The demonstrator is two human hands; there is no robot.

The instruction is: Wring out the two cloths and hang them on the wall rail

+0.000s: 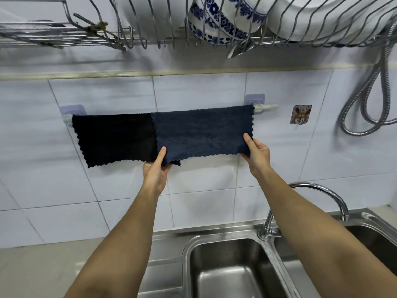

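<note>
— What are the hands doing?
— The left hand [155, 168] and right hand [256, 152] each pinch a bottom corner of the blue cloth [202, 132].
— And where is it?
— Draped over the wall rail [265, 107], its edge overlapping the black cloth [113, 138], above the sink [225, 269].

White tiled wall [193, 87] behind a steel double sink [225, 274], wire dish rack [150, 24] overhead.

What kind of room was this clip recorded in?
Most likely a home kitchen: a stainless double sink with a curved faucet, a wire dish rack overhead holding a blue-and-white bowl, and a white tiled wall.
</note>
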